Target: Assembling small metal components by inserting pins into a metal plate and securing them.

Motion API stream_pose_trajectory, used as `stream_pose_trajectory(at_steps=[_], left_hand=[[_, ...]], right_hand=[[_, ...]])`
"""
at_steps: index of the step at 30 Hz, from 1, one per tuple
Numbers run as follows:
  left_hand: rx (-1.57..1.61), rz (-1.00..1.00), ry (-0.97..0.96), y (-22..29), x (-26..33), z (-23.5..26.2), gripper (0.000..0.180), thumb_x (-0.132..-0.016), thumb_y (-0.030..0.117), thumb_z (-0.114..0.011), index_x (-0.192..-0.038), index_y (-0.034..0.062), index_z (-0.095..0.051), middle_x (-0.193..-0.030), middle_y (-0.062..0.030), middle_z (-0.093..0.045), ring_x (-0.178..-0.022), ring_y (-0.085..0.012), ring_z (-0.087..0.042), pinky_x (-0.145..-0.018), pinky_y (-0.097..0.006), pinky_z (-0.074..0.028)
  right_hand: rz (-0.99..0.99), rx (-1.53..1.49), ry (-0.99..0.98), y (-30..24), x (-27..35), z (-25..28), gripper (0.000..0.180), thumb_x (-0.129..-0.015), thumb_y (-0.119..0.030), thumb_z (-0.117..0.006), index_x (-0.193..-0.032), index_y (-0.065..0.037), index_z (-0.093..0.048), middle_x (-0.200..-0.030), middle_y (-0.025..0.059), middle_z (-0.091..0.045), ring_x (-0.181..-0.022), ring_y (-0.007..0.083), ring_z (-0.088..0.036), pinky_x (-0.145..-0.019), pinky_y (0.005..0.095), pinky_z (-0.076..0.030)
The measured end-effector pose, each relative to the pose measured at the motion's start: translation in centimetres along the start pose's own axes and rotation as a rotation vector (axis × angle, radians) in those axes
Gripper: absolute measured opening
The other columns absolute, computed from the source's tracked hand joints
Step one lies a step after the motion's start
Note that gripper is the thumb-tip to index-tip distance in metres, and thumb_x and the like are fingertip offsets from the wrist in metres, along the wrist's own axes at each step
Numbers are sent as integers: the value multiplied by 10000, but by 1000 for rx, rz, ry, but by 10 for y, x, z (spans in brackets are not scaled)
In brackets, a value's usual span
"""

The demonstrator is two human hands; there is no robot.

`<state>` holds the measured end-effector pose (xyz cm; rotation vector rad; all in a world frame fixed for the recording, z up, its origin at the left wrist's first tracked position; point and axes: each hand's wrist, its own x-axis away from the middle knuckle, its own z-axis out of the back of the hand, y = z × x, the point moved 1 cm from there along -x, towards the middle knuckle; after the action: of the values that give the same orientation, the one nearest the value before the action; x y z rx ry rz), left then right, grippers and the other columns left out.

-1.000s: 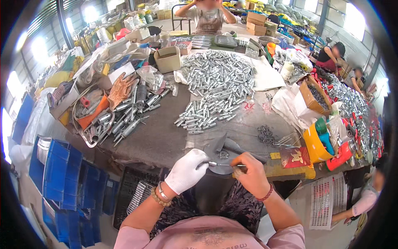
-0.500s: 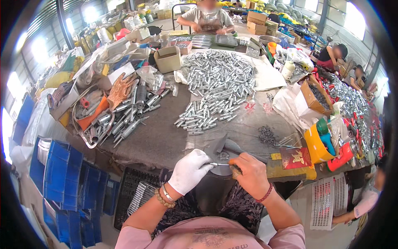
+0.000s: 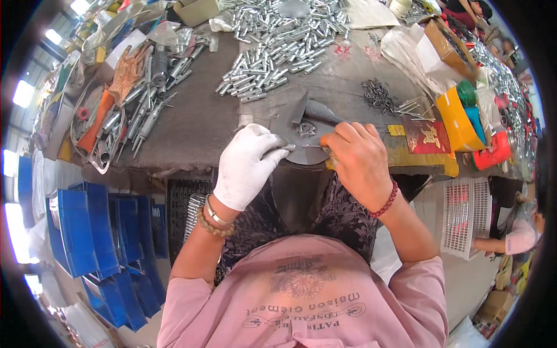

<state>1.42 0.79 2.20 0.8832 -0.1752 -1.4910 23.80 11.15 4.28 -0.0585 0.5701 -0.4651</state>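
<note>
In a white glove, my left hand (image 3: pixel 246 168) pinches a short silver metal tube (image 3: pixel 289 148) between thumb and forefinger. My bare right hand (image 3: pixel 360 159) is closed around a tool with a thin metal shaft (image 3: pixel 312 145); the fingers mostly hide its handle. The shaft's tip points at the tube, with a small gap between them. Both are over a dark rounded metal plate (image 3: pixel 307 156) at the table's front edge. On that plate lie a hammer (image 3: pixel 319 111) and a few small metal bits (image 3: pixel 304 129).
A large heap of silver metal tubes (image 3: pixel 278 49) spreads across the table's far middle. Larger tubes and an orange glove (image 3: pixel 127 72) lie left. Dark pins (image 3: pixel 380 95), a red card (image 3: pixel 428 136) and a yellow container (image 3: pixel 461 119) are right. Blue bins (image 3: pixel 87 226) stand at lower left.
The view has tipped down, so the table sits higher in the picture. The thin shaft and the metal tube, which met earlier, are now slightly apart.
</note>
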Motion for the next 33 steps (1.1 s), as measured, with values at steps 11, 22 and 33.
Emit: stream_pose_trajectory(at_steps=[11, 22, 33], left_hand=[[-74, -42, 5, 9, 0, 0, 157, -872, 92, -837, -1023, 58, -813, -980, -102, -708, -980, -302, -688, -882, -400, -549], [-69, -83, 10, 1, 0, -3, 171, -858, 81, -834, -1026, 66, -811, -969, -94, -717, -969, -303, -699, -861, -402, -557], [7, -49, 15, 1, 5, -7, 164, -862, 22, -808, -1026, 36, -806, -977, -105, -695, -992, -298, -673, -894, -393, -539]], right_hand=[[41, -60, 10, -3, 4, -8, 209, -797, -42, -767, -994, -106, -741, -959, 39, -607, -939, 253, -642, -851, 411, -514], [124, -55, -5, 3, -2, -9, 162, -850, -64, -699, -1003, -101, -739, -964, 42, -618, -930, 245, -648, -858, 397, -517], [119, -39, 13, 3, 3, -15, 136, -845, -84, -697, -965, -147, -699, -952, 37, -583, -943, 250, -639, -856, 395, -519]])
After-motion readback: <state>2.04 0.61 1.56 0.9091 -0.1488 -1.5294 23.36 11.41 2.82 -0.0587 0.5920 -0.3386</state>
